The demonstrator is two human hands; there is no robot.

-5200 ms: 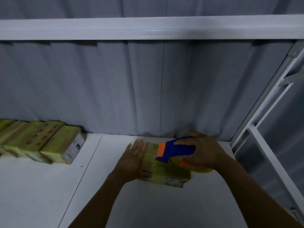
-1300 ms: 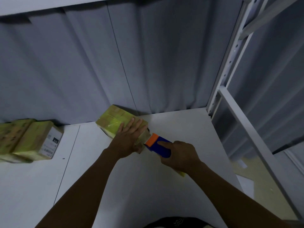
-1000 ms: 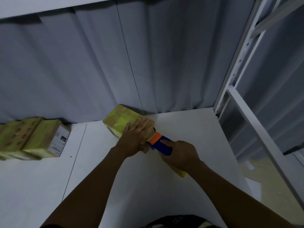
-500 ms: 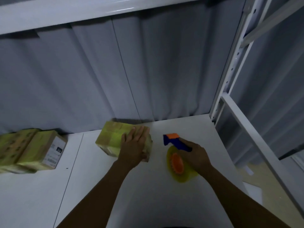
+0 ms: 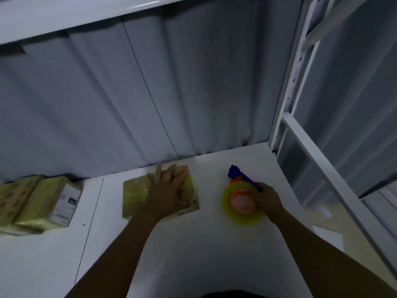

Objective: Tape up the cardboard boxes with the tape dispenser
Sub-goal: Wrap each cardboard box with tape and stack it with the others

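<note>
yellow-taped cardboard box (image 5: 137,196) lies flat on the white shelf board (image 5: 193,254), close to the grey pleated backing (image 5: 193,93). the left hand (image 5: 169,190) rests palm down on its right half, fingers straight, gripping nothing. just right of the box and apart from it is the tape dispenser (image 5: 242,201), orange hub and yellowish roll facing up, blue head pointing away. the right hand (image 5: 267,201) curls round its handle. more taped boxes (image 5: 43,203) sit at far left, one showing a white label.
</note>
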